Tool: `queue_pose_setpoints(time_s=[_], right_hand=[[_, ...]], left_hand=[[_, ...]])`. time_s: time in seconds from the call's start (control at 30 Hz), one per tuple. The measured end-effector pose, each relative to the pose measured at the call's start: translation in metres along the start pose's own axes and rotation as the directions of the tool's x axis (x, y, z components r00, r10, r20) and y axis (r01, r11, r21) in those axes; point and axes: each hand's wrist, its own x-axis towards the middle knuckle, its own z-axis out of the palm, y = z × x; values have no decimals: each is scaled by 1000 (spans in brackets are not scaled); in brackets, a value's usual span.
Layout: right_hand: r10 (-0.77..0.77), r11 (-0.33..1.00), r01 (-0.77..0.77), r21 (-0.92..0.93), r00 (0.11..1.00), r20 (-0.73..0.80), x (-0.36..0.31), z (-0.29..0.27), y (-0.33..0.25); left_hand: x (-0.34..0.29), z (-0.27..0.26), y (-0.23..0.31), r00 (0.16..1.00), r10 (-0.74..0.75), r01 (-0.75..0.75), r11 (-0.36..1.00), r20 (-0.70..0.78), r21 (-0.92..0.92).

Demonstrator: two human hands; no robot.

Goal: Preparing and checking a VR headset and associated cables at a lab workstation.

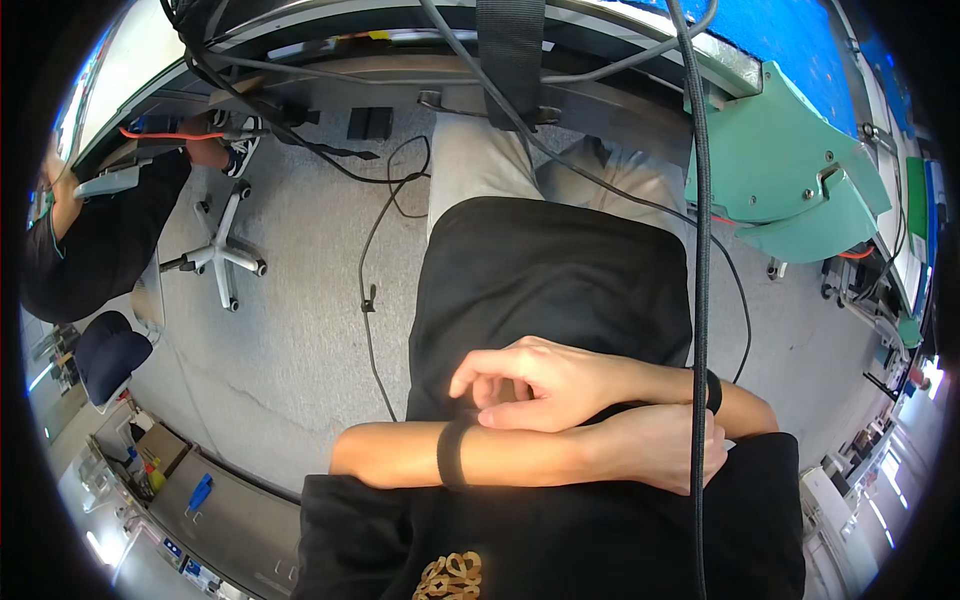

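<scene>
My arms are folded across my lap, over a black shirt (550, 290). My left hand (655, 447) lies at the right, beneath my right forearm, with its fingers curled inward. A small pale edge (730, 446) shows beside those fingers; I cannot make out what it is. Resting over my left forearm, my right hand (540, 385) is loosely bent, its fingers apart and nothing in them. A dark band (455, 454) circles my left forearm, and another dark band (713, 391) is around my right wrist.
A black braided cable (699, 250) hangs in front of my left hand. Ahead is a workbench edge (600, 68) with a black strap (510, 60). A green bracket (780, 160) stands at the right. Another person (110, 230) sits at the left, near a chair base (222, 250).
</scene>
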Motion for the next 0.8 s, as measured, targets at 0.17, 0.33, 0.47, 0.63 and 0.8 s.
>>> queue_pose_setpoints(time_s=[0.17, 0.33, 0.47, 0.63, 0.8], right_hand=[[-133, 991, 133, 6, 989, 64, 1, -3, 15], [-28, 980, 6, 198, 994, 109, -6, -4, 2], [-225, 947, 194, 256, 970, 96, -3, -1, 12], [-133, 963, 86, 257, 976, 171, -2, -2, 10], [-102, 978, 56, 200, 969, 225, 0, 1, 19]], left_hand=[[12, -14, -1, 999, 35, -33, 997, 29, -63], [20, -26, 2, 982, 155, -161, 985, 107, 54], [24, -30, 8, 988, 142, -150, 980, 67, 131], [25, -31, 13, 986, 136, -151, 976, 99, 159], [20, -24, 20, 992, 75, -85, 991, 97, 107]])
